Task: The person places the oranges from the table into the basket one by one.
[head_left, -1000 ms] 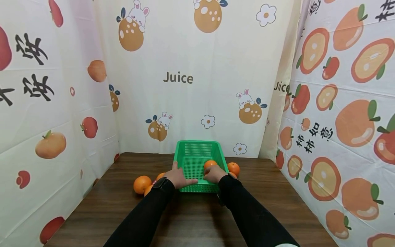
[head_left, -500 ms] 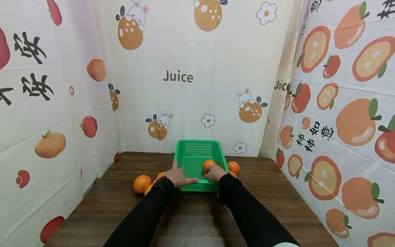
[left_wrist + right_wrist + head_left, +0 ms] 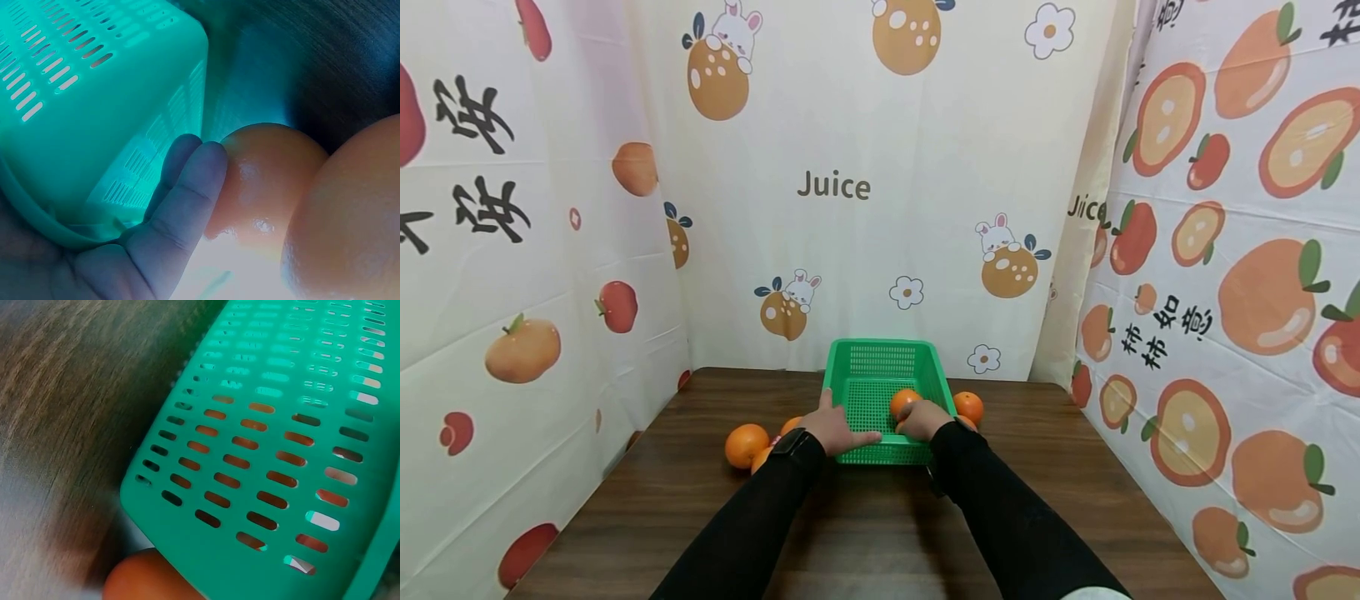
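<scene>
A green slotted plastic basket (image 3: 889, 367) stands on the table. My left hand (image 3: 833, 431) holds its near left corner, index finger and thumb stretched along the rim. In the left wrist view, two fingers (image 3: 181, 194) hang outside the basket wall, beside an orange (image 3: 265, 181). My right hand (image 3: 922, 419) is inside the basket at the right, its fingers bent over an orange (image 3: 900, 427) that is mostly hidden. Another orange (image 3: 905, 402) lies in the basket just behind that hand. The right wrist view shows the basket's slotted wall (image 3: 269, 475) with orange showing through; the hand is out of sight there.
Left of the basket, several oranges (image 3: 747, 446) sit close together on the brown wooden table (image 3: 865, 542). Two more oranges (image 3: 968, 407) lie against its right side, one partly covered by my right wrist. Fruit-print cloths (image 3: 880, 250) hang behind and on both sides.
The orange behind my right hand has shifted slightly left in the basket. The right hand has barely moved, and the left hand stays at the corner.
</scene>
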{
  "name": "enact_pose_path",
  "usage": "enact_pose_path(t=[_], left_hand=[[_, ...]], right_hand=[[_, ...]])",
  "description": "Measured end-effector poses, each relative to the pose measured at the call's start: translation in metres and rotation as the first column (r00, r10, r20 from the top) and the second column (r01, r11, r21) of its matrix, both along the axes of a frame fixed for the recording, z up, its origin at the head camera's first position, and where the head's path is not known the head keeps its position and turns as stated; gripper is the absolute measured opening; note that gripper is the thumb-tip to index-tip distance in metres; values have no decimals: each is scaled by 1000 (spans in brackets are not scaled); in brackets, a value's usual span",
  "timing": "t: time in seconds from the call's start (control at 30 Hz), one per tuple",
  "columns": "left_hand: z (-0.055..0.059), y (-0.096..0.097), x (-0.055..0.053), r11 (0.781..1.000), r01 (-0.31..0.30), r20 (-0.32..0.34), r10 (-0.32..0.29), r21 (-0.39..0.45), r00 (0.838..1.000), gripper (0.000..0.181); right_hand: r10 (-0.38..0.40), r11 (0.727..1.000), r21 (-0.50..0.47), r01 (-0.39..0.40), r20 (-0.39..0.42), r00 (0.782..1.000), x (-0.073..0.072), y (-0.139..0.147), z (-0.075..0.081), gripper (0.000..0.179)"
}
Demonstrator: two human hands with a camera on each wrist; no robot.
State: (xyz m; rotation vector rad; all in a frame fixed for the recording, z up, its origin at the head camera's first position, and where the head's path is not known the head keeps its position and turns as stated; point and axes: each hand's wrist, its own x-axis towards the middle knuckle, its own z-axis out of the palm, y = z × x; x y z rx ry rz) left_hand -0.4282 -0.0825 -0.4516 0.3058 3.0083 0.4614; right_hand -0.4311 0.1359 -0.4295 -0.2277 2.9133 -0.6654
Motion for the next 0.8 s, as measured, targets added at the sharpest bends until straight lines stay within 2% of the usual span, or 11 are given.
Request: enact_pose_path(t=[0.07, 0.23, 0.3, 0.47, 0.6, 0.8], left_hand=[[5, 0, 5, 1000, 6, 2, -6, 0, 1000, 114], [24, -1, 25, 999, 25, 20, -26, 21, 999, 109], [26, -1, 29, 999, 28, 29, -29, 32, 999, 106], [26, -1, 29, 999, 26, 40, -27, 43, 999, 104], [26, -1, 28, 999, 22, 39, -23, 24, 999, 103], [24, -1, 24, 1000, 17, 31, -17, 2, 999, 107]], right_hand=[[1, 1000, 6, -1, -7, 1000, 0, 1, 0, 38], [-13, 1000, 2, 13, -33, 999, -2, 1, -5, 35], [-17, 1000, 0, 17, -47, 999, -2, 1, -8, 35], [-27, 1000, -3, 26, -91, 996, 4, 1, -8, 35], [-57, 997, -51, 51, -129, 990, 12, 2, -6, 37], [-125, 992, -25, 122, -221, 967, 18, 3, -9, 48]])
